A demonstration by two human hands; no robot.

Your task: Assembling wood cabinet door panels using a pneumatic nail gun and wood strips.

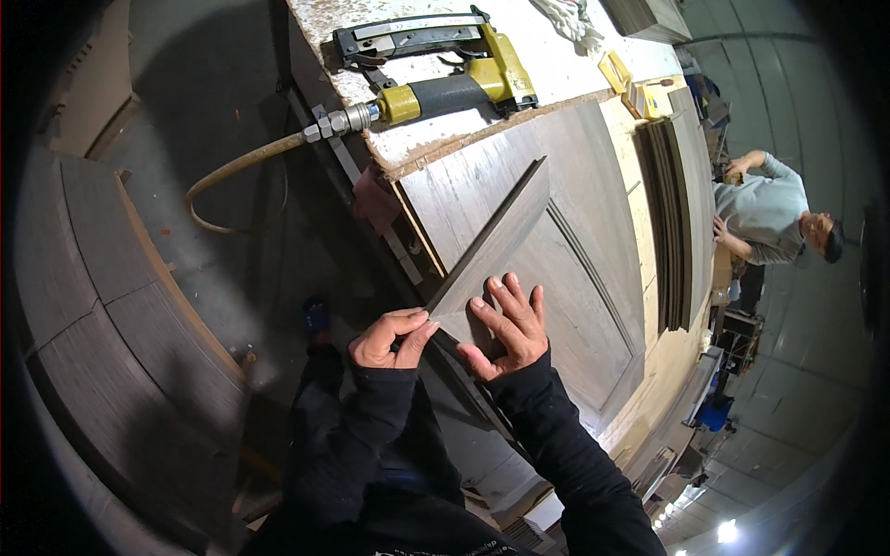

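Looking down from the head camera, I see first the big grey wooden panel [556, 278] that lies under and in front of my right hand. On it rests a long grey wooden strip [496, 241], which runs away from both hands, up and to the right. My right hand [508, 326] lies flat on the panel just beside the near end of the strip, fingers spread wide, and holds nothing. My left hand [389, 338] is to the left of it and pinches the near tip of the strip between thumb and fingers. Far beyond the hands, a yellow and black air nailer [445, 65] lies on a worn white board [556, 65], its hose [241, 167] hanging down to the left.
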